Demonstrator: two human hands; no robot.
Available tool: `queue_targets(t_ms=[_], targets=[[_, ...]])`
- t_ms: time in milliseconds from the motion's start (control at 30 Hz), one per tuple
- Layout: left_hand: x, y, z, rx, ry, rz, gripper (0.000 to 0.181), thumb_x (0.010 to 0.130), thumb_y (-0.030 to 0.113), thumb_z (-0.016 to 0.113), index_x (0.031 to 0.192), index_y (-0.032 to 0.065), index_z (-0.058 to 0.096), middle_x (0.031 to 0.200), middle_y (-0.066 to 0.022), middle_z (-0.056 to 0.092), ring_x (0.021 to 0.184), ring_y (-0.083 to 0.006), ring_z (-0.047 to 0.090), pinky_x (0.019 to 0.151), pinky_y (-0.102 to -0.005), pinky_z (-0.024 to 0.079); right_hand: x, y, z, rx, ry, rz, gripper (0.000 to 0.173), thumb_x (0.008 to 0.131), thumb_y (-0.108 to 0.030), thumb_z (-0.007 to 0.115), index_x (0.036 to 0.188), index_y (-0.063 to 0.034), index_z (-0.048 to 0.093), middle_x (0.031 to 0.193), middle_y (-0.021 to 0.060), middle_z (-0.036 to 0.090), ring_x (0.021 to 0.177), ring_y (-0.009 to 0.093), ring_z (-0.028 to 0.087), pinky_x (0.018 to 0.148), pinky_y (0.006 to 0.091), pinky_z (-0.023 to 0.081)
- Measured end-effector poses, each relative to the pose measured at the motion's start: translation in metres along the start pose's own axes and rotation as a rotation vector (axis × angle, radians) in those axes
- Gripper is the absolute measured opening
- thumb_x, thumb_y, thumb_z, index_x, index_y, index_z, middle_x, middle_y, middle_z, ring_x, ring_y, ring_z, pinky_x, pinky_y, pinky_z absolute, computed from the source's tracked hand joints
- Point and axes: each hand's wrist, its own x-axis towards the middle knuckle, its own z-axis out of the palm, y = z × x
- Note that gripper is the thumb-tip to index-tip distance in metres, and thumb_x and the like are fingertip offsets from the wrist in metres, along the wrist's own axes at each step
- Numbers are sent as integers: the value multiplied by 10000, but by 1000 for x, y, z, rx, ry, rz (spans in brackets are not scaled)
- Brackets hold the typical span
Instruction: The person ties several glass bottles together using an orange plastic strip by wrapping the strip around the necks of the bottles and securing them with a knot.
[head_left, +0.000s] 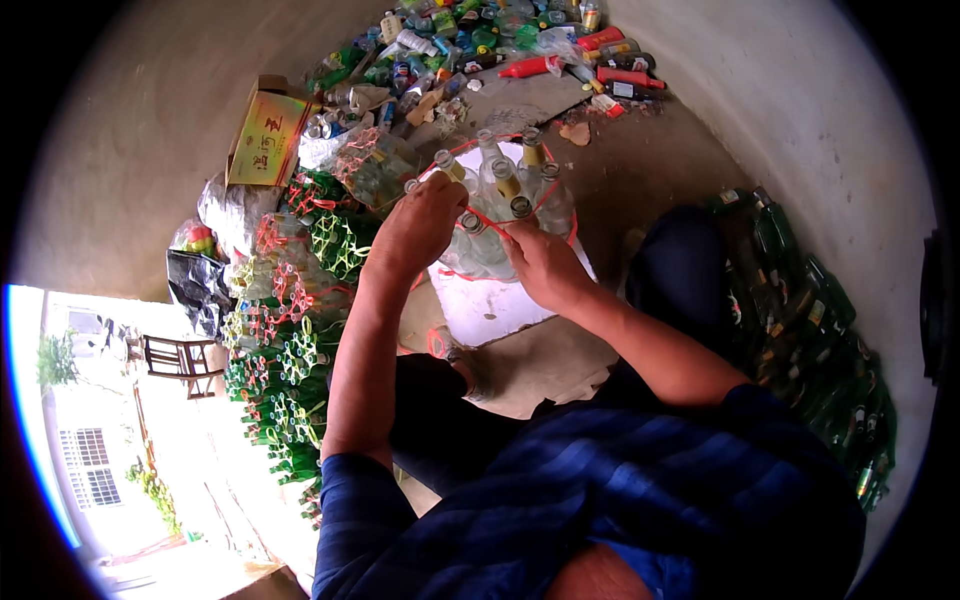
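Note:
Several clear glass bottles (491, 161) stand upright in a cluster on a white board (491, 311) in front of me. Red plastic twine (487, 219) runs around the cluster and crosses over the bottle necks. My left hand (429, 214) is at the cluster's left side, by the necks, its fingers closed on the twine. At the near right side, my right hand (546, 266) pinches the same twine between thumb and finger. The twine is stretched between both hands. My fingers partly hide the nearest necks.
Tied bundles of green bottles (296, 360) are stacked at the left, below a yellow cardboard box (268, 139). Loose green bottles (795, 315) pile against the right wall. Mixed plastic bottles (442, 37) and red bottles (529, 67) lie at the far end.

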Motion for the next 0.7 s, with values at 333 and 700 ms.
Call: queue_targets(t_ms=[333,700], targets=[[-15,-11,13,-44,146,26,120,913,117,575,970,26,630,951,-140,602,896,-352,620,793,-447,494,-6,-11,0,609,-415,467,179,1015,-140,496,1097,-3,577,750,124,635,552,231,600,487,355,463],[-20,-25,22,-101,203,93,129,917,142,525,927,33,594,929,-143,580,877,-352,615,760,-454,490,8,-14,10,761,-199,665,212,1049,-192,492,1055,-23,620,664,-15,490,476,43,354,421,216,276]])
